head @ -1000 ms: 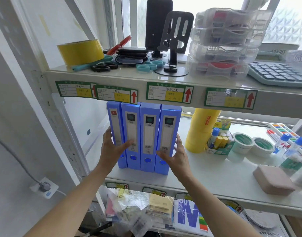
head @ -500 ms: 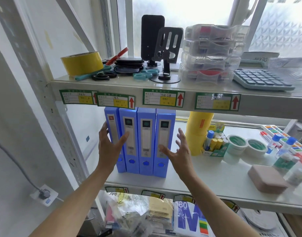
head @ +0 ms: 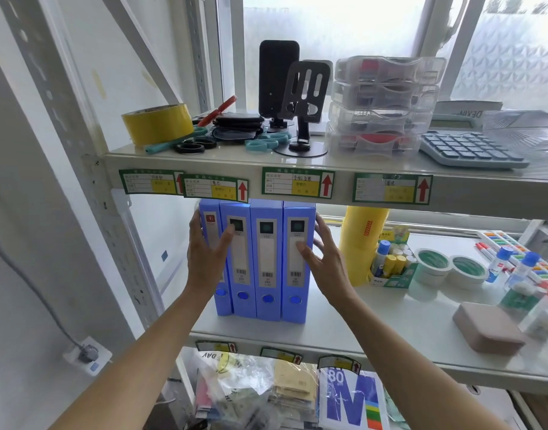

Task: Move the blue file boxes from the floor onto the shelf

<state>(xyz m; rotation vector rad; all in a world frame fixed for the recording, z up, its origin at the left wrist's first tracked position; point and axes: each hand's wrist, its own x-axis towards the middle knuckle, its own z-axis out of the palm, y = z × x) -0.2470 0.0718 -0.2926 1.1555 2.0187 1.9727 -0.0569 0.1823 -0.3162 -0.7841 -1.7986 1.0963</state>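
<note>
Four file boxes (head: 257,262): blue, white spine labels with barcodes. Tape roll (head: 157,123): yellow. Shelf labels (head: 297,187): green-bordered, yellow fields, red arrows. Calculator (head: 471,150): pale blue.

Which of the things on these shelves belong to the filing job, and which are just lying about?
Part of the job:
- four blue file boxes, upright in a row
- middle shelf they stand on
- left hand and right hand, open against the row's ends

Just lying about:
- yellow tape roll
- calculator
- clear cases
- glue sticks
</note>
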